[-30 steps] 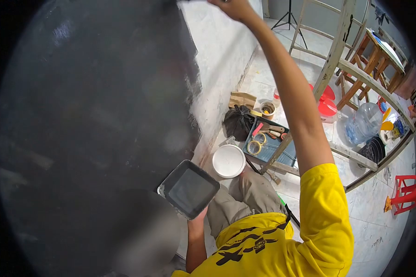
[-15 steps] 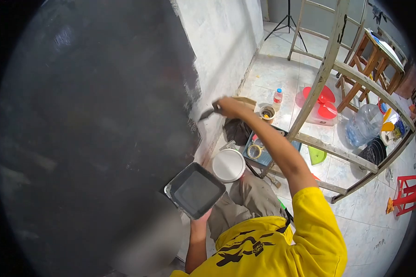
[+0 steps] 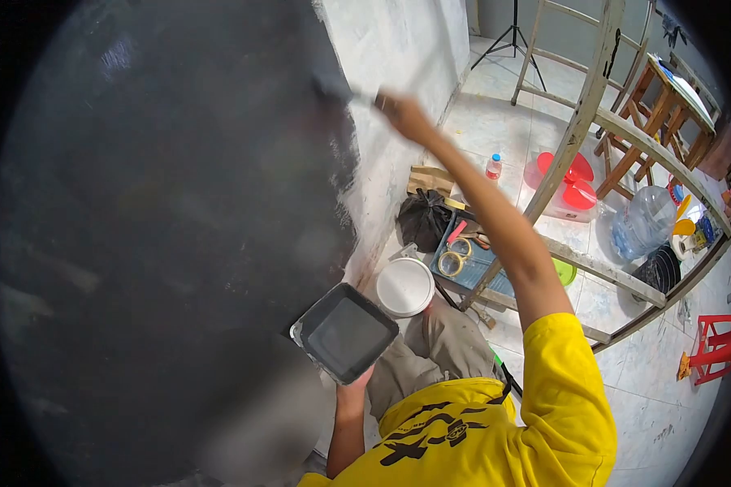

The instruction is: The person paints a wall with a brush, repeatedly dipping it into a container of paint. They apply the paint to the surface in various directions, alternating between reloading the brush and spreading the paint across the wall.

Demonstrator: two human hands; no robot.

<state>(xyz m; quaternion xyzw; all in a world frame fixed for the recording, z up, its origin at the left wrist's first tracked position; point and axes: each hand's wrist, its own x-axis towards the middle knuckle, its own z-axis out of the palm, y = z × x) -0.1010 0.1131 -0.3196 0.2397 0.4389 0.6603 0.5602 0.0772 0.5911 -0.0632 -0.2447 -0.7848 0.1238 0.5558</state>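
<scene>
In the head view, my right hand [image 3: 406, 115] is closed around the handle of a paintbrush [image 3: 341, 89], smeared by motion. The brush's dark bristle end is at the right border of the dark grey painted area [image 3: 179, 203], beside the white wall face [image 3: 390, 49]; whether it touches cannot be told. My left hand [image 3: 359, 380] supports a square paint tray [image 3: 309, 351] from below, its fingers mostly hidden under it. Dark grey paint lies inside the tray, close to the wall.
A white lidded bucket [image 3: 404, 286] stands by my legs. Beyond it are a black bag [image 3: 425, 221] and a blue tray [image 3: 479, 277] with tape rolls. A ladder [image 3: 573, 134] rises at right, near a water jug [image 3: 643, 219] and a red stool [image 3: 716, 349].
My right hand has swung upward with the paintbrush, from lower on the ragged paint border to higher up. The tray in my left hand has stayed almost in place.
</scene>
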